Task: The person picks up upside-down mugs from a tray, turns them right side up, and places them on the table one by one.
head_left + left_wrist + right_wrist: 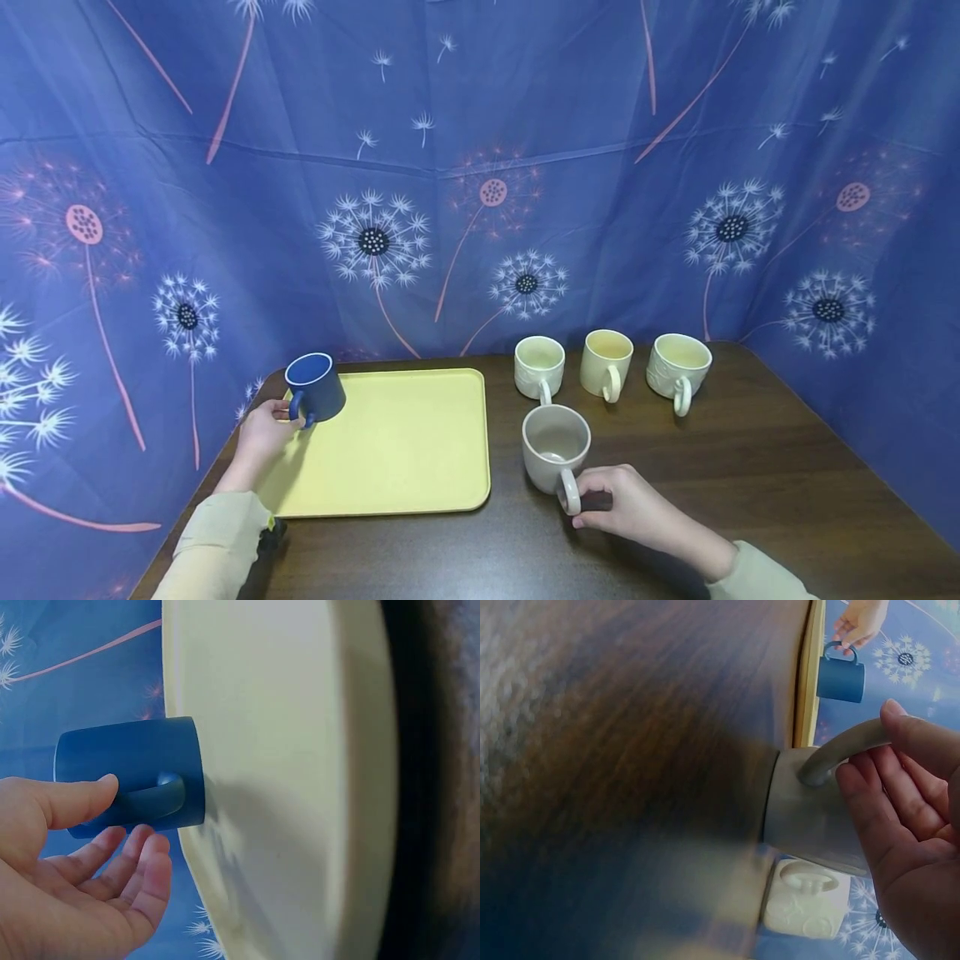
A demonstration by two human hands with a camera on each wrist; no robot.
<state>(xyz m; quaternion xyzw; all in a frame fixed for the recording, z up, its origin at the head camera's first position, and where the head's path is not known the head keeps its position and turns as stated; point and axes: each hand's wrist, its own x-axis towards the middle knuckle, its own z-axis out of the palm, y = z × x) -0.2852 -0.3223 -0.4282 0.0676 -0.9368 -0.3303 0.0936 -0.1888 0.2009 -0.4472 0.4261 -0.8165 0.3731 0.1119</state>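
A dark blue mug (317, 387) stands near the far left corner of a yellow tray (405, 442). My left hand (268, 431) is at its handle, the thumb on one side and the loosely bent fingers close against the other in the left wrist view. To the right of the tray is a grey mug (555, 450), base at the table. With thumb and fingers, my right hand (630, 504) holds its handle (847, 746); in the right wrist view the fingers (889, 780) bend beneath that handle.
Behind the grey mug stand three pale mugs in a row: a cream one (538, 367), a yellowish one (606, 362) and an embossed one (678, 367). All sit on a dark wooden table (750, 467). A blue dandelion-patterned curtain (600, 208) hangs behind and at both sides.
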